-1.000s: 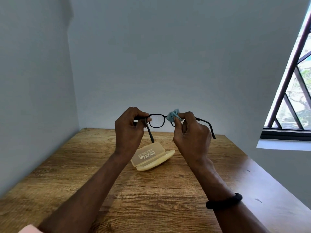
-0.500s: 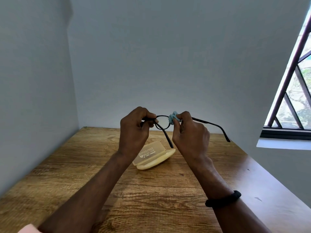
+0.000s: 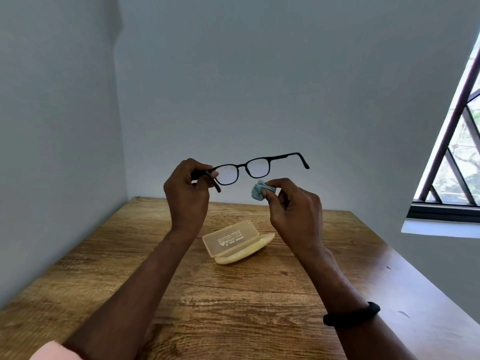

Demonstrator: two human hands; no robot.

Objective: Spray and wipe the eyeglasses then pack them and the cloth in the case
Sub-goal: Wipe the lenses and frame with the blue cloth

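Black-framed eyeglasses [image 3: 244, 166] are held up in the air above the table, temples unfolded, tilted up to the right. My left hand [image 3: 186, 194] pinches them at the left hinge. My right hand [image 3: 291, 203] is just below the right lens, apart from the frame, pinching a small bunched light-blue cloth [image 3: 259, 190]. A pale yellow glasses case [image 3: 235, 242] lies open on the wooden table [image 3: 233, 307] below and between my hands, its clear lid raised towards me. No spray bottle is in view.
Grey walls close the table in at the left and back. A barred window [image 3: 452, 162] with a white sill is at the right. A black band sits on my right wrist [image 3: 350, 313].
My right hand with the cloth has come off the right lens and dropped below it. My left hand has lifted the eyeglasses and turned them to face me.
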